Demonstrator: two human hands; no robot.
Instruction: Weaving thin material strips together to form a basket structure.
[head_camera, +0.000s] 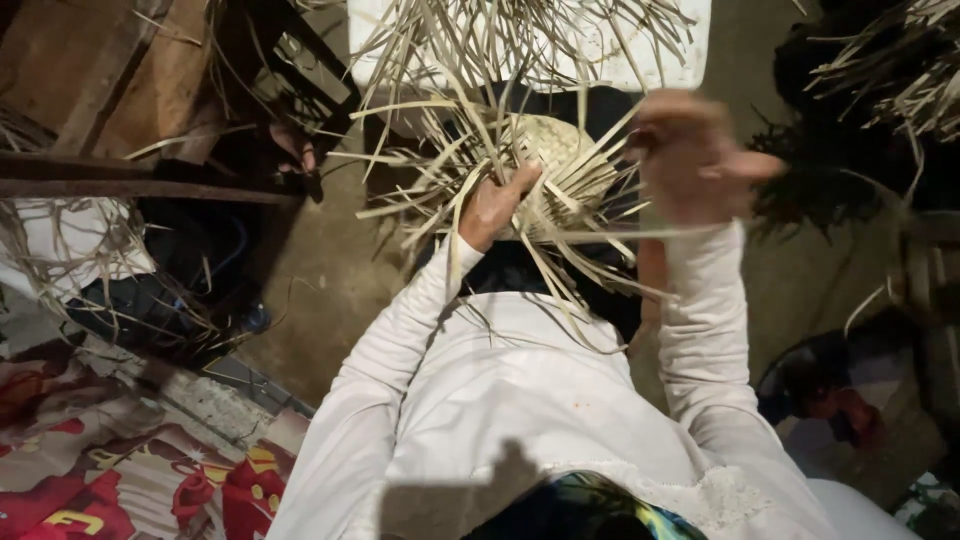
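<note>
A half-woven piece of pale palm-leaf strips (548, 165) sits in front of me, its woven centre rounded and many loose strips sticking out all around. My left hand (492, 207) grips the weave at its lower left edge, thumb on top. My right hand (690, 160) is raised to the right of the weave and blurred by motion; a long thin strip (600, 237) runs across just below it, and I cannot tell whether the fingers hold it. Both arms wear long white sleeves.
A white box (660, 50) heaped with loose strips lies beyond the weave. Wooden boards and a dark beam (120, 185) stand at the left, more strips at the top right (900, 80). A red patterned cloth (110, 470) covers the lower left floor.
</note>
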